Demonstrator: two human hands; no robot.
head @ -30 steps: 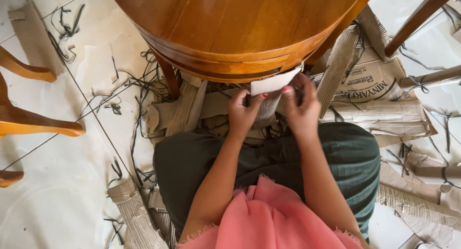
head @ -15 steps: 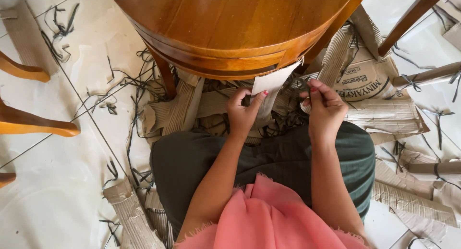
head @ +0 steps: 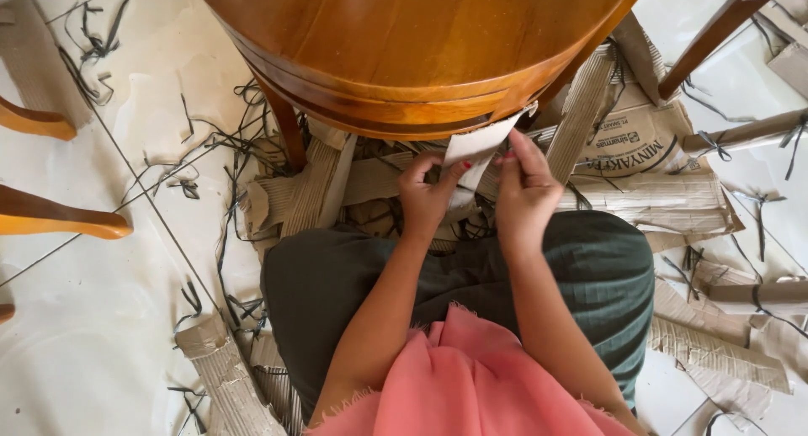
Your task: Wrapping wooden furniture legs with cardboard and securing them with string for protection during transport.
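Note:
A pale strip of cardboard hangs from the rim of a round wooden table and reaches down in front of me. My left hand pinches the strip's lower left edge. My right hand grips its right side, fingers curled around it. Both hands sit close together just below the table's edge, above my dark green lap. The strip's lower end is hidden behind my hands.
Torn corrugated cardboard pieces and black plastic straps litter the white tiled floor around me. A table leg stands at left. Wooden chair parts lie at the far left, wooden legs at top right.
My right hand has come back to the strip from the right and now grips it again. The view has shifted slightly; the left hand keeps its hold.

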